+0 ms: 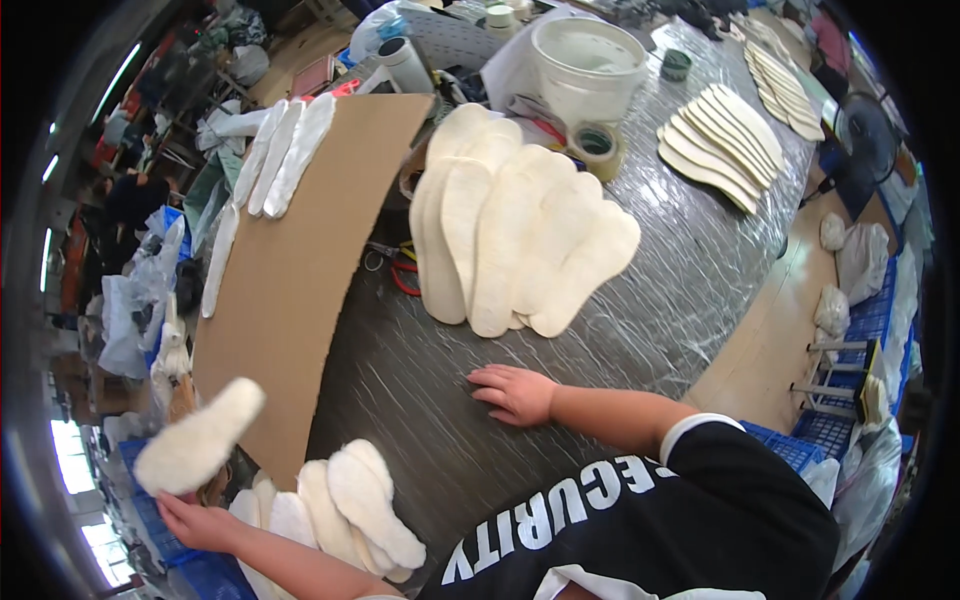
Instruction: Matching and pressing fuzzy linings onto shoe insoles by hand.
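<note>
A fluffy cream insole (200, 437) is raised at the far left, its lower end at the fingertips of my left hand (197, 524), which pinches it. Beside that forearm lies a loose pile of similar fleecy insoles (362, 495). My right hand (515, 394) rests palm down on the dark plastic-covered table (430, 400), fingers stretched out and holding nothing. Beyond it, a larger fanned heap of cream insoles (545, 240) lies in the middle of the table.
A brown cardboard sheet (290, 270) covers the table's left side, with white narrow pieces (300, 155) along its edge. Red-handled scissors (402, 275) lie by the heap. Farther back are a white bucket (588, 70), a tape roll (596, 148) and another insole stack (722, 145).
</note>
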Tool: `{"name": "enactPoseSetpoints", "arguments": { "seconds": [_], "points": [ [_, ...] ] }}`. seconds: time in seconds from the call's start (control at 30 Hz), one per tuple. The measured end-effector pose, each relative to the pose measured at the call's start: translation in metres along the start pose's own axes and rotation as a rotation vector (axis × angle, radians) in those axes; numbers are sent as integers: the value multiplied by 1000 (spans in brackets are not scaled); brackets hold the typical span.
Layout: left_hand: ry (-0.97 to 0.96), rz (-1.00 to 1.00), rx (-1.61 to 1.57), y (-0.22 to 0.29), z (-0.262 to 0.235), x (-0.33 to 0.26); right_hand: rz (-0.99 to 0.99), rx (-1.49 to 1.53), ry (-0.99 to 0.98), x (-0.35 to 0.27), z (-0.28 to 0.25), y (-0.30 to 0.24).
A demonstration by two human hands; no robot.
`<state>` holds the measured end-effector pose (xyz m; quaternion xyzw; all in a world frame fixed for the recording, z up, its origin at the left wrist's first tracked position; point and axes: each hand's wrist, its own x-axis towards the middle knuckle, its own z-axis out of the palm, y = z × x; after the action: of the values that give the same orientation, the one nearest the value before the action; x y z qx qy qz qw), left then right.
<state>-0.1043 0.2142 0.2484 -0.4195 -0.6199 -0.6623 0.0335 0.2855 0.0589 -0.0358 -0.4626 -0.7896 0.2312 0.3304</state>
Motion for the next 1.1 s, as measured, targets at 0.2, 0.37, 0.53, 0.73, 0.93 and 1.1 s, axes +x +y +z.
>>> {"name": "enactPoseSetpoints", "arguments": {
  "seconds": [0.2, 0.37, 0.53, 0.73, 0.93, 1.1],
  "points": [
    [-455, 188, 147, 64, -48, -150, 308, 364, 207, -47, -19, -16],
    [-1287, 137, 90, 91, 6, -336, 711, 933, 421, -121, -47, -22],
    [-1683, -453, -184, 62, 42, -481, 887, 823, 404, -142, -94, 0],
    [-1568, -902, -209, 64, 56, -499, 955, 402, 406, -151, -117, 24],
    [-1355, -425, 164, 63, 44, -458, 958, 371, 392, -169, -122, 32],
    [-1039, -1010, -147, 58, -7, -451, 911, 352, 286, -164, -139, 14]
  ]
}}
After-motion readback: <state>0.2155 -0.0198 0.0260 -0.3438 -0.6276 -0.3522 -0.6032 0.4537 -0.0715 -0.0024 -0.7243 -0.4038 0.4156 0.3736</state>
